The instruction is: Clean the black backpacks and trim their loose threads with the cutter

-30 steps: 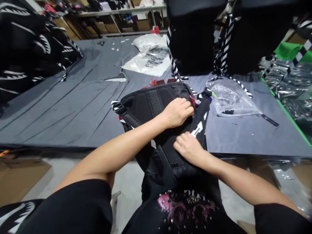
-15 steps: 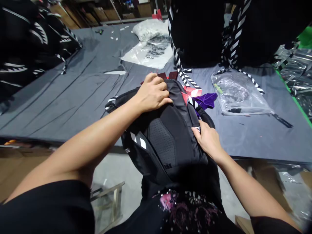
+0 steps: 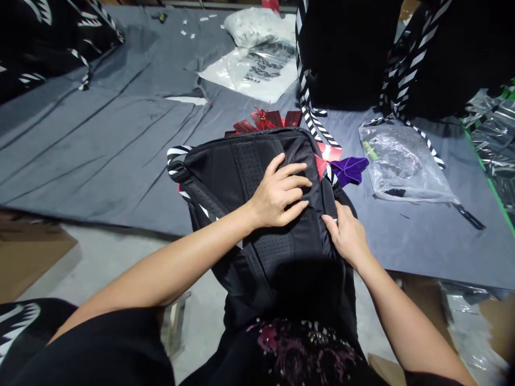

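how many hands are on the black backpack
2: the left hand lies with fingers spread on the upper part of the black backpack, and the right hand is at its right edge, below the purple piece. No other hands show.

the left hand point(image 3: 277, 194) lies spread on the bag point(image 3: 248, 167); the right hand point(image 3: 349, 234) grips its right edge. beyond the bag are red tags point(image 3: 275, 119), right of it a clear pouch point(image 3: 416, 174).

- Left hand point(image 3: 279, 195): palm down, fingers spread out.
- Left arm point(image 3: 161, 271): reaches forward, across to the right.
- Right hand point(image 3: 348, 233): bent, thumb sticking out.
- Right arm point(image 3: 406, 305): reaches forward and in.
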Motion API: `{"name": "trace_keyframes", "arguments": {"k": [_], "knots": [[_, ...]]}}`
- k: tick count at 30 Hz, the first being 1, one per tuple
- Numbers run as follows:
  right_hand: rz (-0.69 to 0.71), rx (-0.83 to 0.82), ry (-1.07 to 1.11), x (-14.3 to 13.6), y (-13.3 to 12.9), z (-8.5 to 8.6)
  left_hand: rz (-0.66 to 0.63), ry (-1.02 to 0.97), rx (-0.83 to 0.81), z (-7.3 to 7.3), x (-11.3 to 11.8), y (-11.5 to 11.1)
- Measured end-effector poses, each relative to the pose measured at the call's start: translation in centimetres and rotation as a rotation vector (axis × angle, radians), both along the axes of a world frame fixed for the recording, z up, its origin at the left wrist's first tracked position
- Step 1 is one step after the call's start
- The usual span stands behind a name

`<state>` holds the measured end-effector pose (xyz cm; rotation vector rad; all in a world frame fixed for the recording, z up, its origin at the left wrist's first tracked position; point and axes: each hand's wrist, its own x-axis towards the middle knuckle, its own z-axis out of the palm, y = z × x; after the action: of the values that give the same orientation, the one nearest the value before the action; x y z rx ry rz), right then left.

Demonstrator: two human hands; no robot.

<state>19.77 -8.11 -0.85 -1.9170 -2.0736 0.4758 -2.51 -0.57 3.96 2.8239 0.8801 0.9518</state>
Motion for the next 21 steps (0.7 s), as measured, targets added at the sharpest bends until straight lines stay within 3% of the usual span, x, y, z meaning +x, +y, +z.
{"name": "trace_keyframes", "arguments": {"k": [4,9,11,13,15,18,21], "knots": [[0.002,0.077,0.071,-0.3,-0.2,-0.3,0.008,-0.092,0.071,-0.8,0.2,0.2],[0.078,0.453,0.223,-0.1,0.9,0.8,0.055,-0.061,0.058,-0.9,0.4,0.6],[-0.024,0.604,0.329,1.3,2.8,0.7,0.06,-0.053,0.054,-0.8,0.4,0.7],[-0.219,0.69,0.396,3.4,5.3,-0.2,0.043,-0.063,0.064,-0.8,0.3,0.9],[-0.304,0.594,0.344,5.5,8.0,-1.6,0.027,-0.072,0.067,-0.8,0.2,1.0],[-0.219,0.318,0.143,7.3,11.0,-4.0,0.023,-0.083,0.064,-1.0,0.2,1.2],[-0.255,0.222,-0.002,7.5,12.4,-5.5,0.022,-0.082,0.058,-1.1,0.1,1.3]]}}
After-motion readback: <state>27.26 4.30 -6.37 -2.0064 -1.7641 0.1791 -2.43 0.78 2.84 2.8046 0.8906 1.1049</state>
